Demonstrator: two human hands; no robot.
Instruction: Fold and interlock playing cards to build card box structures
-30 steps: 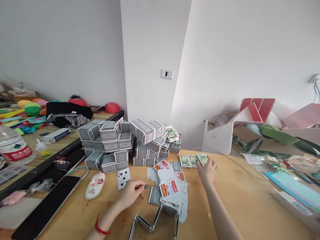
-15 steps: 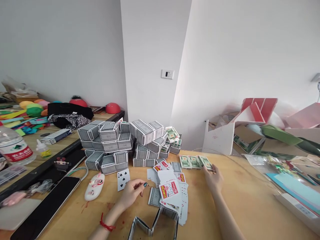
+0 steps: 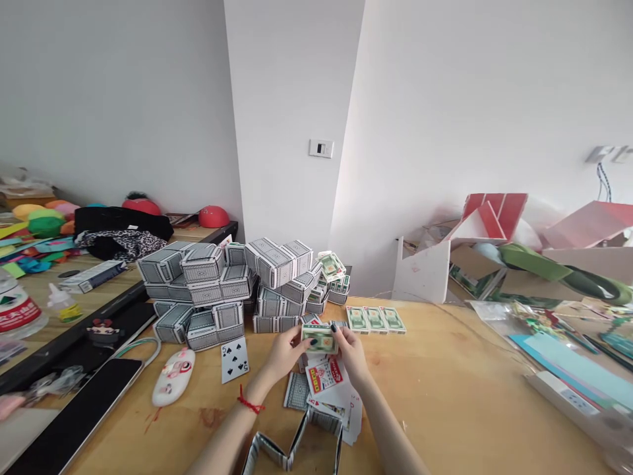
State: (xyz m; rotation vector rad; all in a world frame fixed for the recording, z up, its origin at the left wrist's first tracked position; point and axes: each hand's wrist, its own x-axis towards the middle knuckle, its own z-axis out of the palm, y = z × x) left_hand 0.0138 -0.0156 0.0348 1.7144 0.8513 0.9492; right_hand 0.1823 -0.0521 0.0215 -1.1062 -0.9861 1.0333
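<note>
A green-and-white card box [image 3: 320, 339] is held above the table between my two hands. My left hand [image 3: 287, 353] grips its left end, and my right hand [image 3: 350, 353] pinches its right end. Under them lies a loose pile of playing cards [image 3: 350, 422], with a red-and-yellow poker card [image 3: 325, 376] on top. A small stack of grey-backed cards [image 3: 297, 392] sits to the pile's left. Nearest me stands a zigzag frame [image 3: 291, 455] made of grey-patterned cards. A row of green card boxes [image 3: 376, 319] lies just beyond my right hand.
Behind my hands rises a structure of grey card blocks [image 3: 217, 280]. To the left are a five of spades [image 3: 235, 359], a white mouse [image 3: 173, 377], a black phone [image 3: 84, 419] and a glue bottle [image 3: 64, 303]. A power strip [image 3: 568, 402] and blue sheets [image 3: 564, 373] lie right.
My right hand has brought a green card box from the right end of the row to the middle. My left hand has moved up and now grips it too. The view has shifted slightly right.
</note>
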